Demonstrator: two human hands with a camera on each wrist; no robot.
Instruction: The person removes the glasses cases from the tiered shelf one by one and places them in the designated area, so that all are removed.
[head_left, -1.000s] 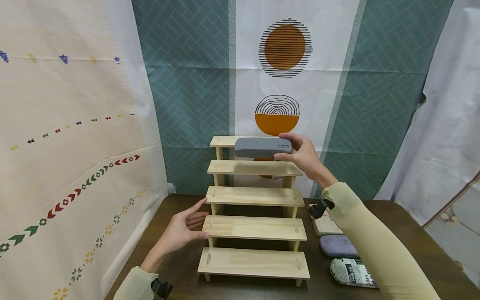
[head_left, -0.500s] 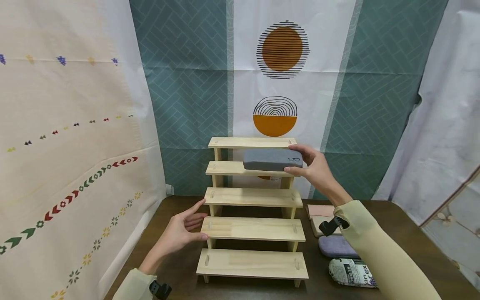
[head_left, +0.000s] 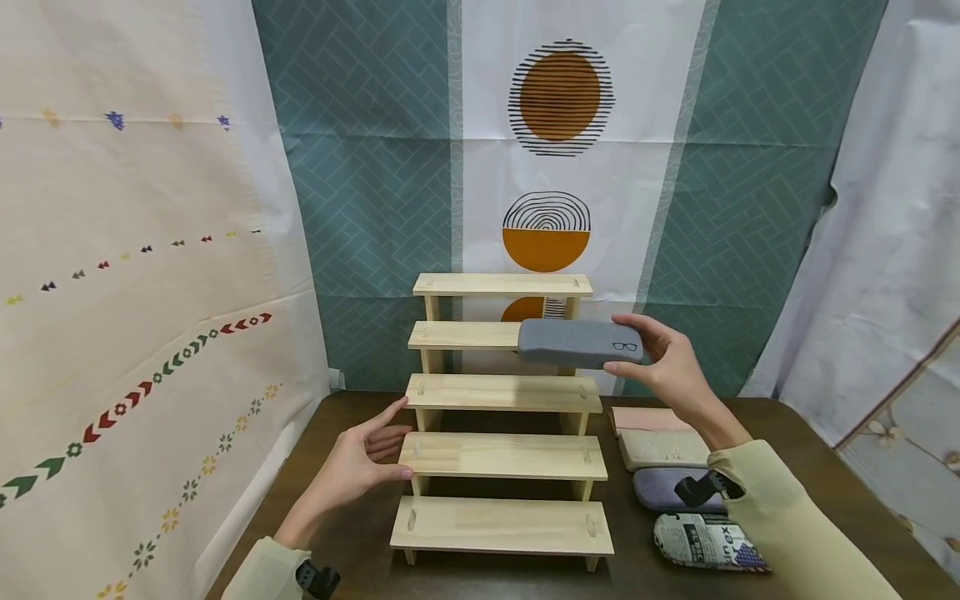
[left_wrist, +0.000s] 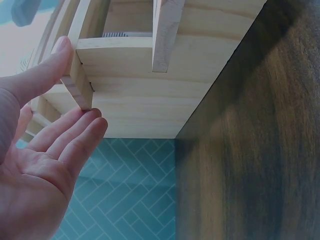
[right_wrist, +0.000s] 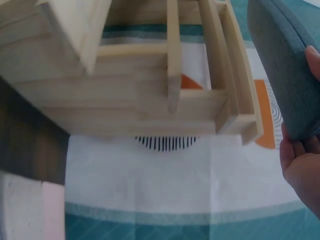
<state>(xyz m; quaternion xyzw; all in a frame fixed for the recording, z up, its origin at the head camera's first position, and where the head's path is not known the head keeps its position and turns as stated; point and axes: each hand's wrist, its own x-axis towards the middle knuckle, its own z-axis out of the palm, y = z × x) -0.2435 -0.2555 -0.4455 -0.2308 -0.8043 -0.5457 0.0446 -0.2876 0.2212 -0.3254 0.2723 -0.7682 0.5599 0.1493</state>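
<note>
A five-step shelf of pale wood (head_left: 499,456) stands on the dark table, also filling much of both wrist views. My left hand (head_left: 362,465) holds its left end, thumb at the front edge of one lower step and fingers at that step's back corner. My right hand (head_left: 670,364) grips the right end of a grey-blue glasses case (head_left: 573,342) with a small glasses drawing on it. In the head view the case overlaps the right part of the second step from the top. In the right wrist view, the case (right_wrist: 286,70) is apart from the steps, fingers under its end.
Right of the shelf lie a pink and cream book-like item (head_left: 660,448), a purple case (head_left: 660,490) and a newspaper-print pouch (head_left: 705,542). Patterned cloth (head_left: 360,167) hangs behind, and more cloth hangs on both sides. The dark tabletop (head_left: 337,533) shows around the shelf.
My right hand has carried the glasses case down and to the right, from in front of the top step. The left hand stays at the shelf's left end.
</note>
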